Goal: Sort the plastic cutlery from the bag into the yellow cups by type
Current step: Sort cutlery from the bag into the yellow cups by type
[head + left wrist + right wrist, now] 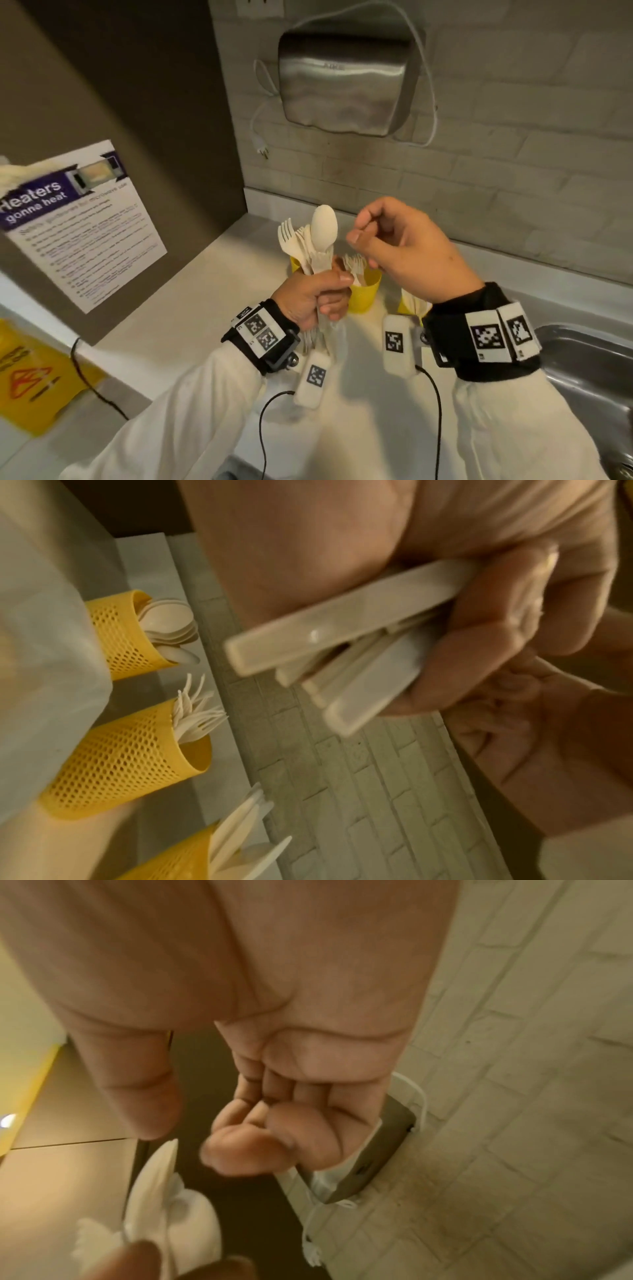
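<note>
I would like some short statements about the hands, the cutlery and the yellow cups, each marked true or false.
1. The left hand grips a bundle of cutlery with a spoon on top. True.
2. The right hand holds a fork. False: its fingers are curled and hold nothing.
3. Three yellow cups stand by the brick wall. True.
4. All the cups are empty. False: one holds spoons, one forks, one knives.
5. The right hand rests on the sink. False: it hovers beside the bundle.
</note>
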